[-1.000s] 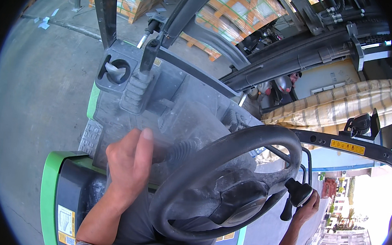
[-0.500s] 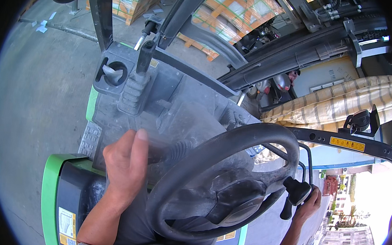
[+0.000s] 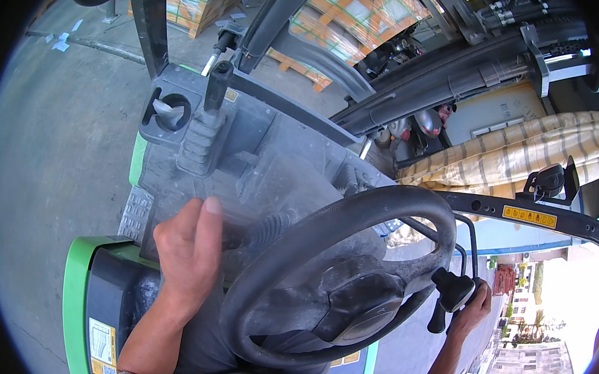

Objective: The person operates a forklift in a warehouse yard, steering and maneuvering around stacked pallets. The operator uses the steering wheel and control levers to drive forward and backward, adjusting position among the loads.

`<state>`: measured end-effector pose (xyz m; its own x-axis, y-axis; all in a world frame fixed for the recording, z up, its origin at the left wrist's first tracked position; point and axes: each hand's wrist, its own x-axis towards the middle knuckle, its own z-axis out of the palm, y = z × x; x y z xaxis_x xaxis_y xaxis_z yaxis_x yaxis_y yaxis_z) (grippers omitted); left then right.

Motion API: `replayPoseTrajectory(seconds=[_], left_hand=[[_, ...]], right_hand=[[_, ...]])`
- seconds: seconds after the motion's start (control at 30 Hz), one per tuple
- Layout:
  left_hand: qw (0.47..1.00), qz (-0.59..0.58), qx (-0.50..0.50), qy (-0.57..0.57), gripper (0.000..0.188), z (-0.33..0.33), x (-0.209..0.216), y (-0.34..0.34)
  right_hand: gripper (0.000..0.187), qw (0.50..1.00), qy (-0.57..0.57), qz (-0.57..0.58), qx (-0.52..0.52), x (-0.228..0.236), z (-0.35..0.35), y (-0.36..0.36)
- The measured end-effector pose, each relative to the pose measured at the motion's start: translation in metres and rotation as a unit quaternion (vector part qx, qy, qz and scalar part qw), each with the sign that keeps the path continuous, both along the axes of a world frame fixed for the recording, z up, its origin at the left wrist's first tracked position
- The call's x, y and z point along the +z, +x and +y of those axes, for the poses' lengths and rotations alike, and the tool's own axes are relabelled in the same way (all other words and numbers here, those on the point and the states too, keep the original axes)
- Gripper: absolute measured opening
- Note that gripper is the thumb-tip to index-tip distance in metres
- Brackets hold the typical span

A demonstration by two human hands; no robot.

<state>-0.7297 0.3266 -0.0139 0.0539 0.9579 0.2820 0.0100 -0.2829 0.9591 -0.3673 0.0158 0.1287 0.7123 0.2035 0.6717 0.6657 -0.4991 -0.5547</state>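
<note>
My left hand is closed in a fist, thumb on top, left of the steering wheel. A dark lever with a ribbed rubber boot runs into its grip; the fingers' far side is hidden. My right hand is closed around a thin black bar, beyond the wheel's right side and partly behind the black spinner knob. The large black steering wheel has neither hand on its rim. Ahead of my left hand, a tall black lever rises from a ribbed boot.
A cup holder with crumpled white paper sits at the dusty dashboard's left. Dark mast beams stand in front. Wood-crated pallets lie beyond them. A striped cloth hangs at the right, near a black frame bar.
The view has shifted very slightly. Both hands keep their grips, and the wheel and levers look unmoved.
</note>
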Motion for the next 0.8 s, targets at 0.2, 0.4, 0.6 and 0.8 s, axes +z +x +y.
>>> replayPoseTrajectory(seconds=[0.2,0.4,0.6,0.8], left_hand=[[1.0,0.002,0.002,0.004,0.04,0.0005,0.0016,-0.0006],[1.0,0.005,0.004,0.003,0.04,0.0004,0.0032,-0.0008],[1.0,0.01,0.003,0.006,0.04,-0.0002,0.0049,-0.0021],[1.0,0.003,0.004,0.011,0.04,0.0004,0.0065,-0.0023]], right_hand=[[0.036,0.999,0.023,0.023,-0.008,0.0011,0.0004,-0.0017],[0.036,1.0,0.019,0.02,-0.012,0.0021,-0.0003,-0.0031],[0.037,1.0,0.018,0.021,-0.011,0.003,-0.0025,-0.0016],[0.037,0.999,0.017,0.023,-0.016,0.0044,-0.0031,-0.0044]])
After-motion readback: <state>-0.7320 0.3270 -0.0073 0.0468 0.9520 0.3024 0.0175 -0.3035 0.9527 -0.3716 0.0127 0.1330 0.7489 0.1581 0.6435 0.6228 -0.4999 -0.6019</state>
